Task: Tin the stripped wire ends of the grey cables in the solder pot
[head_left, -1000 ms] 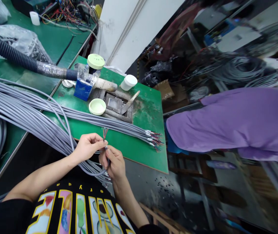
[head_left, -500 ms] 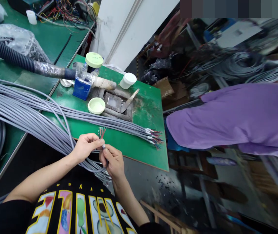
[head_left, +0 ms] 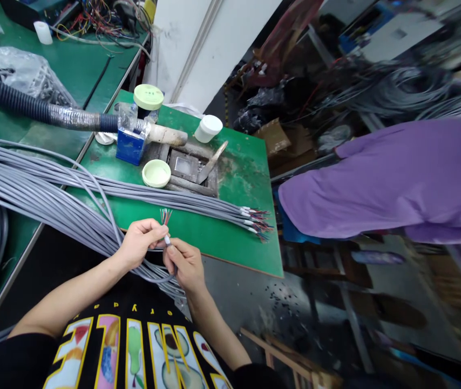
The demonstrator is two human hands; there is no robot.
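Between my two hands is the end of a grey cable (head_left: 167, 239), its thin coloured wires (head_left: 165, 217) fanned out and pointing up, away from me. My left hand (head_left: 139, 244) pinches the wires near their base with thumb and forefinger. Just below, the fingers of my right hand (head_left: 185, 263) close round the cable, beneath a white band. Beyond my hands a bundle of grey cables (head_left: 182, 201) lies across the green table (head_left: 214, 240), with stripped wire ends (head_left: 257, 220) at its right end. More grey cables (head_left: 72, 216) run under my left forearm.
Behind the bundle stand a shallow pale-green dish (head_left: 156, 174), a recessed metal pot (head_left: 185, 166) with a scraper (head_left: 213, 162), a white tub (head_left: 208, 128) and a blue box (head_left: 130, 146). A ribbed black hose (head_left: 20, 100) crosses from the left. A person in purple (head_left: 376, 183) is at the right.
My left hand's thumb has shifted slightly off the white band, which now shows more. The wires look more evenly fanned. The view has tilted a little; the cable stays in both hands.
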